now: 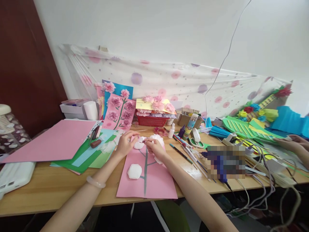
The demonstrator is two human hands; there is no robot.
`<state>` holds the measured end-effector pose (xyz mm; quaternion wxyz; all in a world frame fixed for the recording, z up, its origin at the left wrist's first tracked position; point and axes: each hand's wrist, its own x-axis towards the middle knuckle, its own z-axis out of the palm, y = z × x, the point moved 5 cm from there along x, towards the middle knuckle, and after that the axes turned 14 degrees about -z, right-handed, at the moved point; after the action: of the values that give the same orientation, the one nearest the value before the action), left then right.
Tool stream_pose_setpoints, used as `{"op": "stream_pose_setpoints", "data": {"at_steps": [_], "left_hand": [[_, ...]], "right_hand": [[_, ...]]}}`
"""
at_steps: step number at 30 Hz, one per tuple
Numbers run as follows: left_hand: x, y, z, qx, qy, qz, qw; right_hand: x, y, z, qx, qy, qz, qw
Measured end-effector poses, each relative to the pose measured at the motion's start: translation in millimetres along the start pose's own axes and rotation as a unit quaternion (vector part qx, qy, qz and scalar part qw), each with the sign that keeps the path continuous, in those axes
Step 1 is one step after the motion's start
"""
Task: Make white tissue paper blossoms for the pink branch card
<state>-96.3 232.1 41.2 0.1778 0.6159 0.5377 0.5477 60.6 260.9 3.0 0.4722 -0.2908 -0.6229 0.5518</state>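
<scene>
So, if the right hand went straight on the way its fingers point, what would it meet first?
Probably the rounded white paper piece just ahead, then the left hand; depth is unclear in this single view.

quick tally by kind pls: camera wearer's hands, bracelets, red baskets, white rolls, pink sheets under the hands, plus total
Left hand plus right hand: 2
Bracelet: 1
Red basket: 1
White roll: 1
Pink sheet under them: 1
Total: 6
</scene>
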Motion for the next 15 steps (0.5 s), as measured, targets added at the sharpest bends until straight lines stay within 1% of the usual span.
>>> {"op": "stream_pose_setpoints", "data": {"at_steps": [1,2,4,6,8,15], "left_hand": [[-4,4,8.1,-0.003,-0.037,0.011,0.999],[-7,5,13.9,-0.009,-0.062,0.006,0.998],[-10,1,20.2,-0.036,-0.09,-0.028,0.995],[-9,-7,21.3,-0.081,-0.099,-0.074,0.989],[-7,-13,20.5,-0.117,-0.098,-0.105,0.983],[-4,-19,20.8,-0.147,-0.097,-0.139,0.974]], "right_hand": [[0,0,0,0.003,-0.002,-0.004,1.0],[1,0,0,0.007,-0.004,-0.009,1.0],[1,0,0,0.013,-0.008,-0.017,1.0],[2,0,-1,0.015,-0.008,-0.022,1.0],[2,0,-1,0.015,-0.007,-0.026,1.0],[2,0,-1,0.006,-0.006,-0.038,0.999]]}}
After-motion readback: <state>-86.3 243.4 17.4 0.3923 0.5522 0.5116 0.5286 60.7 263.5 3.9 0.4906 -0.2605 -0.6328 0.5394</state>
